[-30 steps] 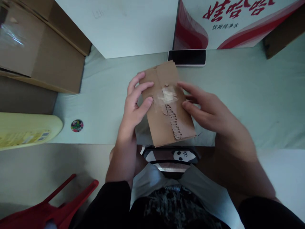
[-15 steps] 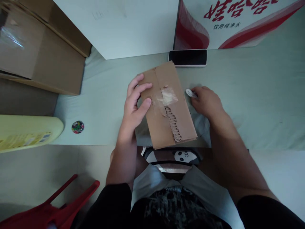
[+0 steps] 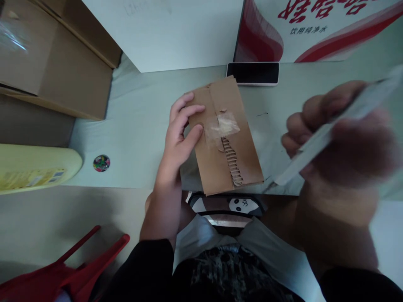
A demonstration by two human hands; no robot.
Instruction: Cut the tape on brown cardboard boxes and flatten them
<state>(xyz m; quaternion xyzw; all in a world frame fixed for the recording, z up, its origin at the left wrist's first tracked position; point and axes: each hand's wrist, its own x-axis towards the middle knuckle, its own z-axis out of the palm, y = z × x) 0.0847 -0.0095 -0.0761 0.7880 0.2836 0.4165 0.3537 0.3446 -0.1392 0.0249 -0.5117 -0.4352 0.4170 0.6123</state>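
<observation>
A small brown cardboard box (image 3: pixel 217 167) lies tilted near the table's front edge. Clear tape crosses its top, and a torn strip bares the corrugation below the tape. My left hand (image 3: pixel 181 134) grips the box's left side, with the thumb and fingertips on its upper face. To the right of the box, raised above the table, my right hand (image 3: pixel 343 130) is closed round a long white utility knife (image 3: pixel 315 147). Motion blurs this hand and the knife. The knife's lower end points down and left, close to the box's lower right corner.
Behind the box lies a dark-screened phone (image 3: pixel 253 74), against a white carton with red print (image 3: pixel 261 33). Large brown cartons (image 3: pixel 72 63) stand at the left. Nearer are a pale yellow bottle (image 3: pixel 37 167) and a round sticker (image 3: pixel 101 163). A red chair (image 3: pixel 75 277) is below left.
My right hand has lifted off the table and swung right and up toward the camera, bringing the utility knife into fuller view. My left hand stays on the cardboard box.
</observation>
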